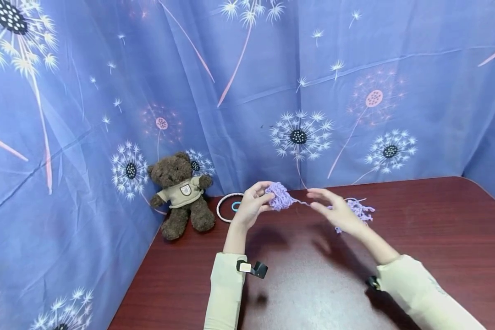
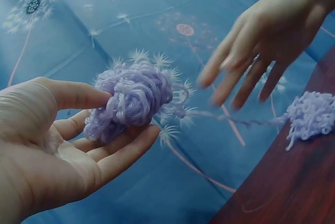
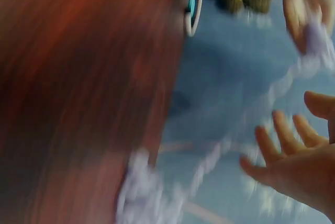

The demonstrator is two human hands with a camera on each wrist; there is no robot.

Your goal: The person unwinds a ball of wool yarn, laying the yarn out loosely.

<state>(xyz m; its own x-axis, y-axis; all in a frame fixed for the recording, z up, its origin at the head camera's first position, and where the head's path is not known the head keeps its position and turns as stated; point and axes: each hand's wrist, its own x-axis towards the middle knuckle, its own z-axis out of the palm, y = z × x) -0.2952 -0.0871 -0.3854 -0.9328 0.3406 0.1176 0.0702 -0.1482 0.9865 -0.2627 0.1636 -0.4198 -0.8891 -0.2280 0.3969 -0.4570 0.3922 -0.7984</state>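
- Blue dandelion-print cloth (image 1: 247, 137) hangs behind a dark red table (image 1: 420, 220).
- Above it, the left hand (image 1: 249, 208) holds a lilac yarn bundle (image 1: 279, 197) between thumb and fingers.
- A strand (image 1: 300, 202) runs to a loose yarn heap (image 1: 360, 210); the right hand (image 1: 340, 215) is beside it, fingers spread, gripping nothing visible; strand contact is unclear.
- Likely light, soft and squashable; a gentle whole-bundle grip seems best, since single loops could snag.

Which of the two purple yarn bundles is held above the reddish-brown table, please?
The compact purple yarn ball pinched in the left hand; the loose yarn heap lies on the table.
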